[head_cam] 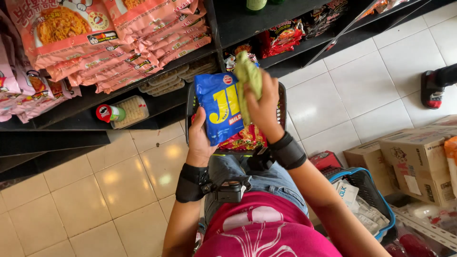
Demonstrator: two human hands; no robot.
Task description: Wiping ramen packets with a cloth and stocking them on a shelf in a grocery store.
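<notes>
Seen from my head camera in a shop aisle: my left hand [199, 143] is wrapped around the lower edge of a blue noodle packet [220, 112] with yellow lettering, thumb on its front and fingers hidden behind it, so the grip is closed on the packet. I hold it upright above a dark shopping basket [190, 105], which sits on my lap over my jeans. My right hand [263, 108] is clenched around a crumpled green cloth [249, 76], pressed against the upper right corner of the blue packet, the cloth sticking up past my fingers. Both wrists wear black straps, and a small black device hangs off the left one. In the basket below the blue packet lies a red and yellow packet [243, 139], partly covered.

To my left, a dark shelf [71, 112] carries stacks of pink noodle packets [95, 43], and on the lower level a clear tub with a red lid [121, 112] lies on its side. More red packets [281, 38] fill the shelf straight ahead. On the white tiled floor to my right stand cardboard boxes [414, 159] and a blue-rimmed basket [366, 190] holding white cartons. Another person's shoe [432, 90] shows at the right edge.
</notes>
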